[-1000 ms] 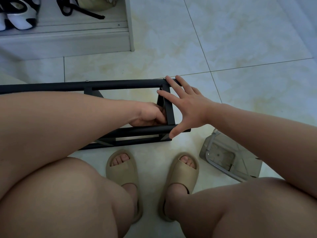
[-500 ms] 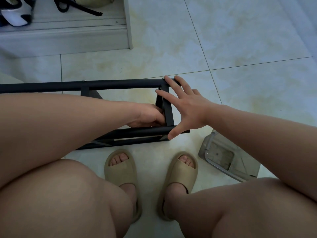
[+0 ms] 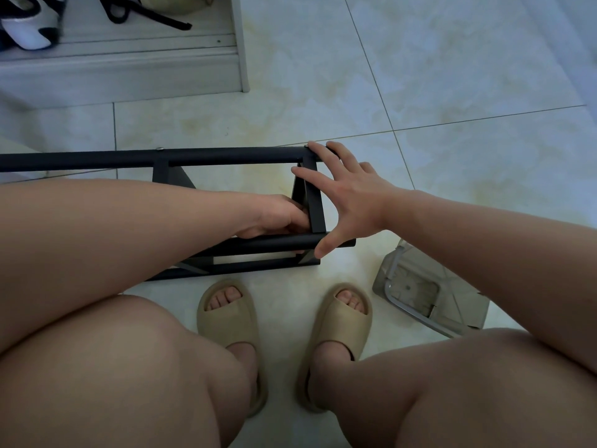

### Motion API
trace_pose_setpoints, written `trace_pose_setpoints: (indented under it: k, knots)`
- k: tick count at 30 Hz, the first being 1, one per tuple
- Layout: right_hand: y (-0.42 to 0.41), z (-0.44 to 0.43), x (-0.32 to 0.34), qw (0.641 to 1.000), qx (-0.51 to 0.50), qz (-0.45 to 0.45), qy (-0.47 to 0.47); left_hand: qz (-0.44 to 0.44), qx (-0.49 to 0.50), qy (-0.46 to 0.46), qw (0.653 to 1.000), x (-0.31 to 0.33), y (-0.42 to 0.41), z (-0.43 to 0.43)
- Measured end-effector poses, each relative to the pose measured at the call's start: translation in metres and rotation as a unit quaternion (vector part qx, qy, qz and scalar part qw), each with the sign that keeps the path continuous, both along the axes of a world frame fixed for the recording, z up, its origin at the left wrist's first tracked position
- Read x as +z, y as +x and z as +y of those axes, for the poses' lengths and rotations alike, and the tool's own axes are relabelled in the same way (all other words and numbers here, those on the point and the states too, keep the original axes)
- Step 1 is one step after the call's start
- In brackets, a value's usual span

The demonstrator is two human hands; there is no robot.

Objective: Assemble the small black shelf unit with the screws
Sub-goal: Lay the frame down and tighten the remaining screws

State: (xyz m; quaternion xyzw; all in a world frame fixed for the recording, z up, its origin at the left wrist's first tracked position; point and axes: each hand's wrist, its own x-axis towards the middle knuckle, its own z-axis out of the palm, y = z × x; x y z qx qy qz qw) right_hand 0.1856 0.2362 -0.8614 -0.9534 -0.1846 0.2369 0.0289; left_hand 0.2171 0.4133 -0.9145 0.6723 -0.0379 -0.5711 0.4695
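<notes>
The right hand (image 3: 352,195) presses spread fingers on the black metal shelf frame (image 3: 226,155); the left hand (image 3: 281,216) curls inside, grip unclear. A slip could tip it.

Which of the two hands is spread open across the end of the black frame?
The right hand: its fingers are splayed over the end of the black frame. The left hand is curled inside the frame; whether it holds anything is hidden.

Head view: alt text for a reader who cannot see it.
A seated person's right hand, fingers spread, braces the end of a black shelf frame lying on a tiled floor, while the left hand reaches inside at the end crossbar. Beige slippers show below.
</notes>
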Motion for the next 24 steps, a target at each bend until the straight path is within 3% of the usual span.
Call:
trace_pose_setpoints:
  k: [24]
  knots:
    - [-0.0007,-0.0006,-0.0031,1.000,0.002,-0.001,0.004,0.067,0.014,-0.026,0.997,0.0024,0.0090,-0.0048]
